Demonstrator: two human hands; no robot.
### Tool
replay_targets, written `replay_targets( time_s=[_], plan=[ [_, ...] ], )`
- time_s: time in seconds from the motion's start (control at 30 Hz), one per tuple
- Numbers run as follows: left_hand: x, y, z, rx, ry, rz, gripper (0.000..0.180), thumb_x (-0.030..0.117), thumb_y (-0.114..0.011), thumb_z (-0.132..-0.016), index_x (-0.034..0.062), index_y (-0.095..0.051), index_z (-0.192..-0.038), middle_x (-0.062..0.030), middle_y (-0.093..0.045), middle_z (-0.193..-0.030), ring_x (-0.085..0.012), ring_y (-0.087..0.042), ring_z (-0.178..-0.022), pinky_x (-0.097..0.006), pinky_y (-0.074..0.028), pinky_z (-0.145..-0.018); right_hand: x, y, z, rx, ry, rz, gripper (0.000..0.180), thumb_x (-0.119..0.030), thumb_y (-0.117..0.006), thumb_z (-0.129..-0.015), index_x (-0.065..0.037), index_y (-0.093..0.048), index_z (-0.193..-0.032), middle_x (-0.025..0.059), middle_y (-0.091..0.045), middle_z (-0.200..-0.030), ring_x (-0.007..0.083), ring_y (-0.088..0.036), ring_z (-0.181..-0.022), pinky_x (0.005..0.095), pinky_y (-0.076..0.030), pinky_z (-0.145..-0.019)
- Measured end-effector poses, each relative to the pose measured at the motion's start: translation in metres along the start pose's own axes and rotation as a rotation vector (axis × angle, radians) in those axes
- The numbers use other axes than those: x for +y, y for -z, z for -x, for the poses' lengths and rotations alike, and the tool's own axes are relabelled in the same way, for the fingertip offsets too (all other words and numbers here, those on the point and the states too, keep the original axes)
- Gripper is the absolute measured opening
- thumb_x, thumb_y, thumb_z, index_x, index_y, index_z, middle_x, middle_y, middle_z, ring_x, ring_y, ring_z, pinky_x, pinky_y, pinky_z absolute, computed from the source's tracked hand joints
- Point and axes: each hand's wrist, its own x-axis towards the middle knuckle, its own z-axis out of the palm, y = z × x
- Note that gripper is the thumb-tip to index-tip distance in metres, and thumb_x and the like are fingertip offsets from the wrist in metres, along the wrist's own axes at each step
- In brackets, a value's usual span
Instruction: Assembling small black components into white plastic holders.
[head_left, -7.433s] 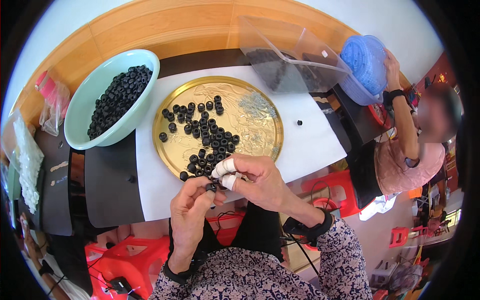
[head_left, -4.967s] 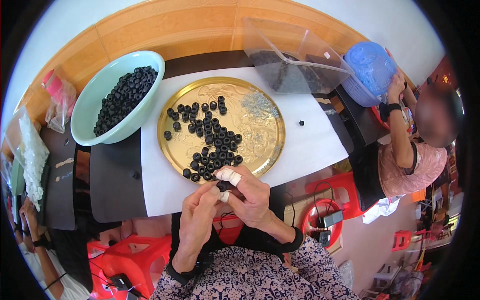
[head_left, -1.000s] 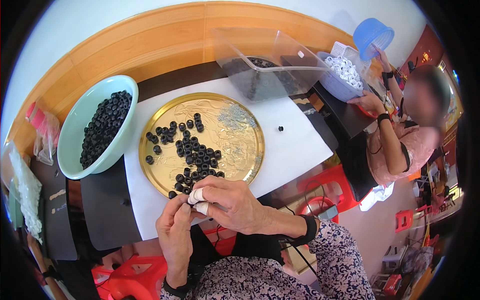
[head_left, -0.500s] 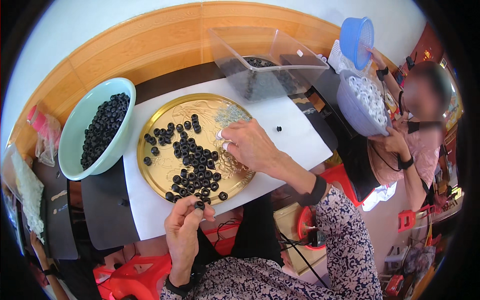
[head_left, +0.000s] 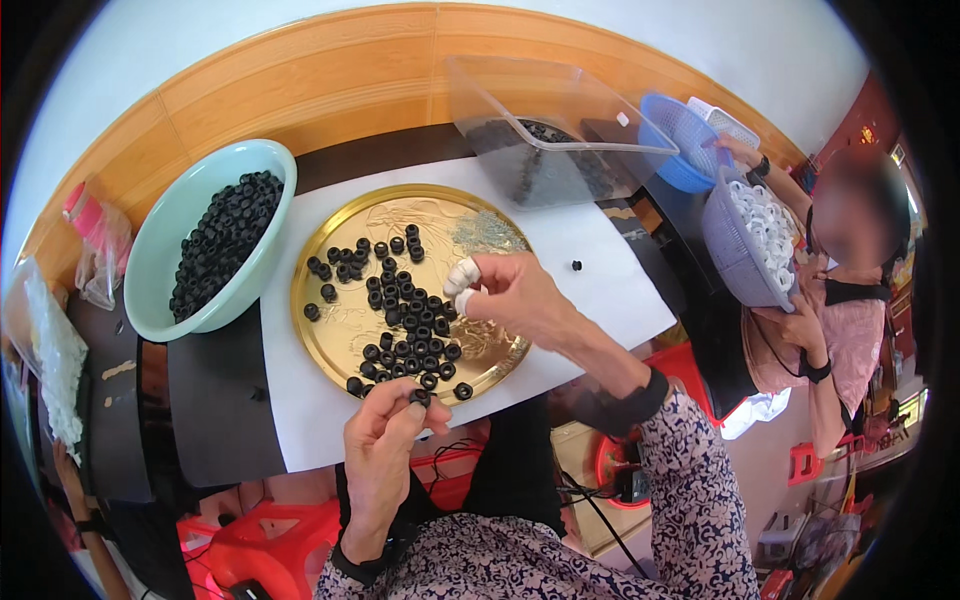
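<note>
Low over the near edge of a round gold tray (head_left: 318, 352), my left hand (head_left: 383, 440) pinches a small black ring-shaped part (head_left: 420, 397) between thumb and fingertips. My right hand (head_left: 515, 295) hovers above the tray's right side, its thumb and finger, wrapped in white tape, drawn together. Whatever is between those fingertips is too small or hidden to make out. Many similar black ring parts (head_left: 402, 300) lie scattered across the tray. A heap of tiny clear or silvery pieces (head_left: 490, 232) sits at its far right, just beyond my right hand.
Left of the tray stands a mint-green basin (head_left: 150, 270) of black parts. A clear plastic bin (head_left: 570, 175) is behind it, and one loose black part (head_left: 577, 266) lies on the white sheet (head_left: 625, 290). At right, another person holds a purple basket (head_left: 735, 250) of white rings beside a blue basket (head_left: 685, 130).
My right hand has drawn back slightly from the silvery heap, toward me. My left hand keeps its black part. The other person has lowered the blue basket. The view has shifted a little.
</note>
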Motion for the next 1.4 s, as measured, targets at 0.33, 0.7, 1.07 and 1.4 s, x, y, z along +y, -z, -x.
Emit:
replay_targets(
  time_s=[0.33, 0.7, 1.07, 1.4],
  plan=[
    [0.006, -0.007, -0.01, -0.009, 0.04, 0.132, 0.023, 0.002, -0.044, -0.092, -0.0073, -0.053, -0.11, -0.0139, -0.065, -0.088, -0.0161, -0.061, -0.076, -0.03, -0.049, -0.074, 0.001, -0.05, 0.034, -0.124, 0.157, -0.311, 0.012, -0.002, -0.061, -0.08, 0.0, -0.062, -0.092, -0.0009, -0.06, -0.075, 0.0022, -0.052, -0.067, 0.0183, -0.043, -0.058],
    [0.001, 0.0, -0.01, 0.019, 0.02, 0.035, 0.023, 0.003, -0.045, -0.091, -0.0065, -0.054, -0.109, -0.0126, -0.062, -0.096, -0.0162, -0.062, -0.08, -0.032, -0.051, -0.073, 0.002, -0.058, 0.041, -0.084, 0.303, -0.189, 0.012, -0.003, -0.06, -0.081, 0.001, -0.06, -0.092, 0.0014, -0.059, -0.078, 0.0043, -0.052, -0.068, 0.0207, -0.044, -0.059],
    [0.018, 0.019, 0.027, 0.04, -0.052, -0.033, 0.022, 0.001, -0.046, -0.089, -0.005, -0.054, -0.108, -0.0138, -0.065, -0.085, -0.0159, -0.062, -0.074, -0.028, -0.05, -0.071, -0.045, -0.093, 0.034, -0.068, 0.147, -0.173, 0.017, -0.006, -0.062, -0.084, 0.001, -0.061, -0.099, 0.0004, -0.061, -0.072, 0.0023, -0.051, -0.058, 0.02, -0.042, -0.051],
    [0.033, 0.073, 0.082, 0.036, 0.041, 0.015, 0.019, 0.004, -0.05, -0.091, -0.0049, -0.052, -0.108, -0.0139, -0.066, -0.088, -0.0141, -0.062, -0.079, -0.026, -0.051, -0.073, -0.107, -0.215, -0.014, -0.621, -0.141, -0.171, 0.049, -0.024, -0.051, -0.094, -0.003, -0.032, -0.134, 0.0145, -0.048, -0.127, 0.0217, -0.059, -0.1, 0.0307, -0.054, -0.075]
  ],
)
